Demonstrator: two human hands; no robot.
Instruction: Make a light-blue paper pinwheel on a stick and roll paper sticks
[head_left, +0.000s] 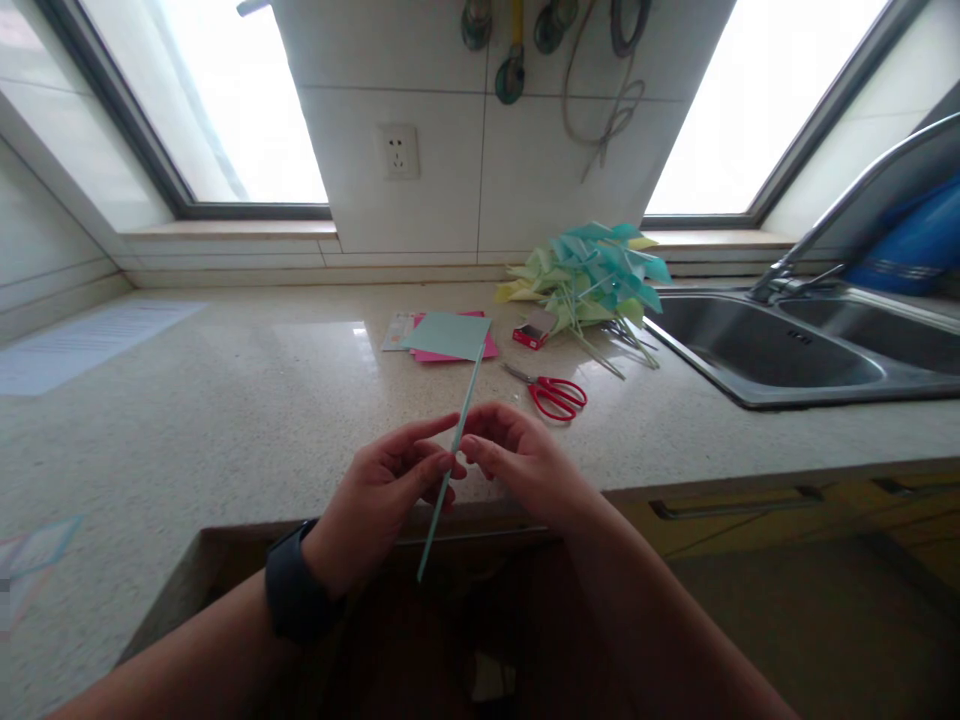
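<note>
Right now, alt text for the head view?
Both hands, left hand and right hand, pinch a thin pale-green stick over the counter edge. Behind lie red scissors, coloured paper sheets, a paper pinwheel pile and a sink.

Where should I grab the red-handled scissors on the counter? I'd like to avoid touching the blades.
Take the red-handled scissors by their two red loop handles, coming from the right, the sink side. They lie flat on the speckled stone countertop with the handles toward the near right and the closed metal blades pointing left, toward the coloured paper sheets.
</note>
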